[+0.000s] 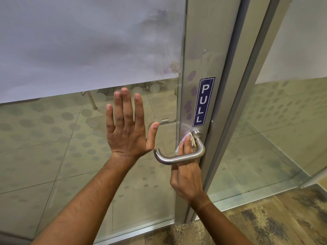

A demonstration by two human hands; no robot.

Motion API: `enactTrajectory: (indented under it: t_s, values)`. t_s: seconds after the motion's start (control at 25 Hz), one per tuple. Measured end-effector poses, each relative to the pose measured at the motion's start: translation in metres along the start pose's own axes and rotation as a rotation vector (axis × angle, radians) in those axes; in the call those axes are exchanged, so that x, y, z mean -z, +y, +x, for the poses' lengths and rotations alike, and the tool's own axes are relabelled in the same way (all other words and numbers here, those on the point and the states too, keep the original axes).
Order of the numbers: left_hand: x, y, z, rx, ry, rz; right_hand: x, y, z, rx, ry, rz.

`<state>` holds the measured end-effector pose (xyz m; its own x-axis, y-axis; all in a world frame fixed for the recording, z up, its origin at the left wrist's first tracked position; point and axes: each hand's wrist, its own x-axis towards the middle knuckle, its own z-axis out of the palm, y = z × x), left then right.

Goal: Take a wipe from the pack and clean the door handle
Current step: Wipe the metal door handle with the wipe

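Door handle (178, 157), brushed steel lever, sits on the metal door stile (208, 50) at about 4 o'clock of frame centre, just under a blue PULL sticker (203, 102). Wipe (188, 138), small & white, crumpled, is pressed against the stile plate behind the lever, at 11 o'clock from the handle's bend, touching the round base. Right hand (187, 179) reaches up behind the lever w/ fingers (185, 146) on the wipe; grip is grasping the wipe. Left hand (126, 124) at 9 o'clock of the handle, flat on or near the glass panel (70, 129), can't tell which; grip released, fingers spread.
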<state>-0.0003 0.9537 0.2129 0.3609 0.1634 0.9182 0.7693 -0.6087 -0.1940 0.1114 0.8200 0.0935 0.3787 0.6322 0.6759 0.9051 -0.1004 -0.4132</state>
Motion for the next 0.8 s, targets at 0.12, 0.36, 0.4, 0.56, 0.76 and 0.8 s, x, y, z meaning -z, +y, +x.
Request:
enactTrajectory:
  t_s: [0.12,0.36,0.4,0.56,0.76,0.8]
  values:
    - [0.000,0.000,0.000,-0.008,0.003,0.000,-0.002,-0.005,0.009,-0.030,-0.043,-0.038]
    - [0.001,0.001,0.001,0.001,-0.014,0.009,-0.005,-0.006,-0.010,-0.064,-0.095,-0.039]
    - [0.002,0.001,0.000,0.003,-0.016,0.009,-0.005,-0.006,-0.011,-0.071,-0.099,-0.017]
    - [0.002,0.000,0.001,-0.005,-0.017,0.011,-0.006,-0.014,0.009,-0.082,-0.066,-0.020]
    - [0.001,0.000,0.002,-0.003,-0.002,0.007,-0.010,0.003,-0.009,-0.034,-0.125,-0.087]
    - [0.002,0.001,0.002,-0.001,-0.002,0.008,-0.009,0.004,-0.015,-0.041,-0.139,-0.078]
